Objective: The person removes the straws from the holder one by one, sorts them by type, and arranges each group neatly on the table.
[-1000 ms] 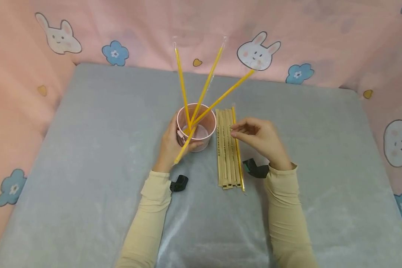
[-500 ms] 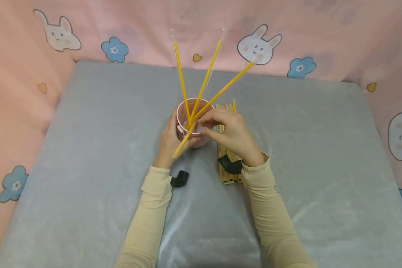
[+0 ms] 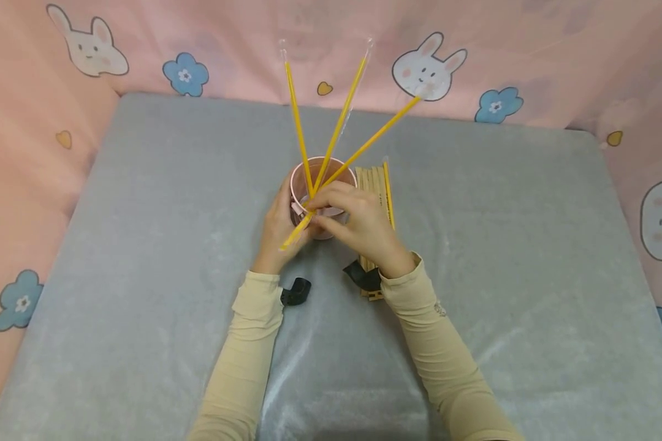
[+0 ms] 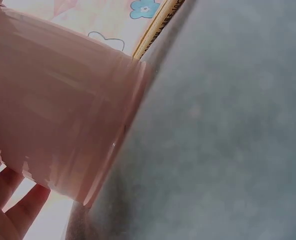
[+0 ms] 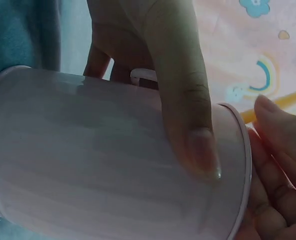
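Note:
My left hand (image 3: 276,239) holds a pale pink cup (image 5: 97,150) around its side, the thumb lying along the wall in the right wrist view. Three yellow drinking straws (image 3: 296,116) in clear wrappers fan out of the cup toward the back. Another yellow straw (image 3: 294,236) leans over the near left rim. My right hand (image 3: 364,226) reaches across the mouth of the cup and pinches this straw between thumb and fingers close to the rim. In the left wrist view the cup (image 4: 62,105) fills the left side, with fingertips (image 4: 27,205) under its wall.
To the right of the cup, partly under the right hand and wrist, lies a row of paper-wrapped straws (image 3: 369,179). A single yellow straw (image 3: 388,190) lies along its right edge. A grey cloth covers the table (image 3: 171,214); a pink patterned curtain (image 3: 243,55) hangs behind.
My right hand has moved left from beside the row of straws to the cup and taken hold of the near-left straw. The left hand still holds the cup. The head view has tilted slightly.

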`<state>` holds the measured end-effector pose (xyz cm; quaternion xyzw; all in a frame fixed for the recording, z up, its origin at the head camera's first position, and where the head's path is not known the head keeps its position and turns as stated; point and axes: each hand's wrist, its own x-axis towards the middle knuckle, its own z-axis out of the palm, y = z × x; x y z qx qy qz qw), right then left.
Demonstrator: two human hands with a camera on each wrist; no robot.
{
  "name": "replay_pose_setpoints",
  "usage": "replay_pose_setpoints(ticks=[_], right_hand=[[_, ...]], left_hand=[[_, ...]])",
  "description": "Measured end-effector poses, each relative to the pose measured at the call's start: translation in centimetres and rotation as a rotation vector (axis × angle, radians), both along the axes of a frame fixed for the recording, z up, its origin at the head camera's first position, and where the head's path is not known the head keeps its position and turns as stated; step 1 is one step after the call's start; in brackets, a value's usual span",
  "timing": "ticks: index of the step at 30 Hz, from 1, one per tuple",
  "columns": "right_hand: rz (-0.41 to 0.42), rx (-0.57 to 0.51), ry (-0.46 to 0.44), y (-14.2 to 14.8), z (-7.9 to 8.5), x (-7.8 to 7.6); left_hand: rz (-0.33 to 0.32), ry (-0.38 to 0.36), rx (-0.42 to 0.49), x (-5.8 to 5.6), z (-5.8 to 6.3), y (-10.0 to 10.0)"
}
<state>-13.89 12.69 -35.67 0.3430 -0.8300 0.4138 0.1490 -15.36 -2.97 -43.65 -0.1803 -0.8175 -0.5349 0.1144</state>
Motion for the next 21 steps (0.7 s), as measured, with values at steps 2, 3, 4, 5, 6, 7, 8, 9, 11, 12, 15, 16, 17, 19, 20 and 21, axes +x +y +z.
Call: replay_pose_setpoints(ticks=[2, 3, 4, 5, 6, 7, 8, 9, 11, 12, 15, 16, 17, 19, 20, 21], right_hand=[[-0.003, -0.017, 0.003, 0.08, -0.01, -0.01], [-0.007, -0.017, 0.002, 0.13, 0.0, 0.02], [-0.01, -0.014, -0.004, 0.16, 0.02, 0.03], [-0.009, -0.008, -0.007, 0.17, 0.03, 0.03], [-0.007, 0.003, -0.013, 0.15, 0.03, 0.02], [-0.006, 0.019, -0.018, 0.09, 0.04, 0.03], [-0.004, 0.032, -0.02, 0.02, 0.04, 0.03], [-0.004, 0.041, -0.021, -0.07, 0.03, 0.03], [-0.002, 0.041, -0.017, -0.26, 0.0, 0.0], [-0.007, 0.039, -0.012, -0.35, -0.02, 0.01], [-0.019, 0.021, 0.007, -0.48, -0.13, 0.02], [-0.02, 0.015, 0.01, -0.48, -0.18, 0.02], [-0.022, 0.01, 0.013, -0.48, -0.23, 0.02], [-0.022, -0.004, 0.015, -0.39, -0.3, 0.03], [-0.023, -0.011, 0.016, -0.33, -0.28, 0.03], [-0.02, -0.026, 0.015, -0.24, -0.26, 0.02]], left_hand=[[-0.007, -0.013, 0.006, -0.01, 0.1, 0.05], [-0.011, -0.018, 0.009, -0.02, 0.14, 0.07], [-0.012, -0.021, 0.011, -0.04, 0.18, 0.07], [-0.014, -0.024, 0.016, -0.05, 0.2, 0.07], [-0.014, -0.025, 0.016, -0.07, 0.2, 0.06], [-0.015, -0.029, 0.021, -0.07, 0.26, 0.04], [-0.014, -0.031, 0.022, -0.1, 0.27, 0.02], [-0.014, -0.032, 0.024, -0.13, 0.27, 0.0], [-0.01, -0.037, 0.028, -0.13, 0.25, -0.04], [-0.008, -0.034, 0.025, -0.14, 0.22, -0.06], [-0.001, -0.022, 0.023, -0.14, 0.06, -0.09], [0.002, -0.02, 0.022, -0.13, 0.01, -0.09], [0.005, -0.016, 0.018, -0.11, -0.01, -0.09], [0.005, -0.017, 0.019, -0.08, 0.0, -0.04], [0.007, -0.017, 0.019, -0.08, -0.02, -0.02], [0.007, -0.014, 0.014, -0.08, -0.02, 0.0]])
